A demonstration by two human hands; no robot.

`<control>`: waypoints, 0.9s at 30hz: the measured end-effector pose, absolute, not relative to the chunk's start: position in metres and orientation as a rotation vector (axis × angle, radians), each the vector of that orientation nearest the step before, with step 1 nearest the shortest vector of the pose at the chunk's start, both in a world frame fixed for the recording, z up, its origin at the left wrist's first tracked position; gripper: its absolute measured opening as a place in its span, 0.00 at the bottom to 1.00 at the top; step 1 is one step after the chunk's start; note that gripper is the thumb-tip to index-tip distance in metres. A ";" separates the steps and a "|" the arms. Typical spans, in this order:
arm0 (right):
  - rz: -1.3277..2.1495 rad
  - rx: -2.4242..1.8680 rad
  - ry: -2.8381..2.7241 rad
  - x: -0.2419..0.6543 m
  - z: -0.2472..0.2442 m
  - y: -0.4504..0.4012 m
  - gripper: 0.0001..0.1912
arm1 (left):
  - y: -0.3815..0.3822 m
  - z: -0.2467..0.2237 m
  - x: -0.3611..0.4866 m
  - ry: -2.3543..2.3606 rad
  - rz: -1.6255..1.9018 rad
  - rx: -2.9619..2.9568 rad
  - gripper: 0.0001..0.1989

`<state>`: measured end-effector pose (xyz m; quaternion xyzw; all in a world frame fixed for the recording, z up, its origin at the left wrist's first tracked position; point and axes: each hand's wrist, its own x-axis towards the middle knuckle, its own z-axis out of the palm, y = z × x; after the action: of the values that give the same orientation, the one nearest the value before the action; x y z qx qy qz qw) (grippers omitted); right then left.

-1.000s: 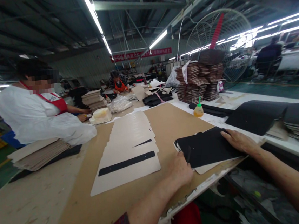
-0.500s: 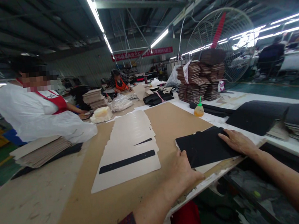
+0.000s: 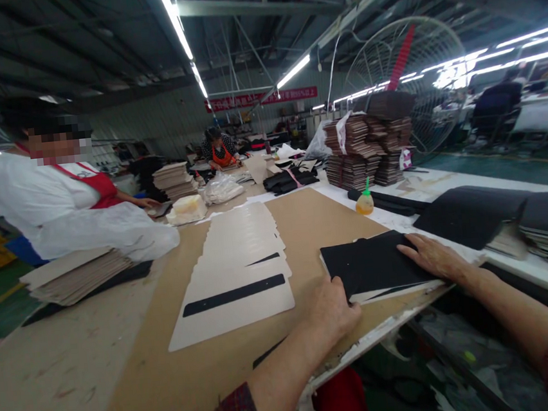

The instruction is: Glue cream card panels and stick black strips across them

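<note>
A black rectangular panel (image 3: 374,264) lies at the table's front right, on top of pale board (image 3: 408,287) that shows along its front edge. My left hand (image 3: 333,309) is closed on the panel's near left corner, fingers bent round it. My right hand (image 3: 431,256) lies on the panel's right side with fingers stretched out. Left of them, overlapping pale boards (image 3: 238,238) form a fanned row; the nearest bears a black strip (image 3: 234,295). Another dark strip (image 3: 267,353) is partly hidden beneath my left forearm.
A glue bottle with a green tip (image 3: 364,203) stands beyond the panel. Black sheets (image 3: 478,211) lie to the right, and tall brown stacks (image 3: 353,149) stand behind. A co-worker in a red apron (image 3: 100,186) is at the left, near a board stack (image 3: 80,276).
My left hand has drawn its fingers in at the corner. More pale board now shows under the panel's front edge, and a dark strip has come into view beneath my left forearm.
</note>
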<state>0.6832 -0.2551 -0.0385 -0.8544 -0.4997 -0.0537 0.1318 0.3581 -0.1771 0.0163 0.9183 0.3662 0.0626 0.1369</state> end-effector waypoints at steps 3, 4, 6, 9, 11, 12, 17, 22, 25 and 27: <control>-0.348 -2.533 -1.356 0.674 -0.026 -0.247 0.30 | -0.185 0.020 0.353 1.103 0.222 2.685 0.19; -0.405 -2.494 -1.369 0.667 -0.020 -0.242 0.29 | -0.188 0.022 0.353 1.093 0.239 2.721 0.20; -0.303 -2.326 -1.490 0.650 -0.006 -0.226 0.27 | -0.192 0.026 0.355 1.030 0.261 2.829 0.21; 0.128 -2.097 -1.632 0.620 0.009 -0.192 0.23 | -0.190 0.027 0.366 0.963 0.267 2.961 0.23; 0.257 -2.073 -1.636 0.604 0.012 -0.167 0.21 | -0.182 0.022 0.374 0.969 0.282 2.972 0.25; 0.278 -2.083 -1.631 0.599 0.012 -0.156 0.20 | -0.177 0.018 0.377 0.976 0.290 2.961 0.27; 0.388 -2.183 -1.588 0.590 0.005 -0.117 0.18 | -0.160 0.001 0.380 1.004 0.314 2.920 0.27; 0.424 -2.293 -1.526 0.592 0.001 -0.102 0.17 | -0.161 0.001 0.378 1.008 0.274 2.898 0.29; 0.438 -2.317 -1.510 0.590 -0.003 -0.094 0.12 | -0.161 0.001 0.379 1.018 0.248 2.895 0.30; 0.393 -2.345 -1.462 0.589 -0.008 -0.089 0.11 | -0.160 -0.001 0.379 1.022 0.228 2.900 0.31</control>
<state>0.5888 -0.0885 -0.0081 -0.8273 -0.5157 0.1386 0.1742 0.3787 -0.1605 -0.0007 0.9401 0.3314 0.0740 0.0292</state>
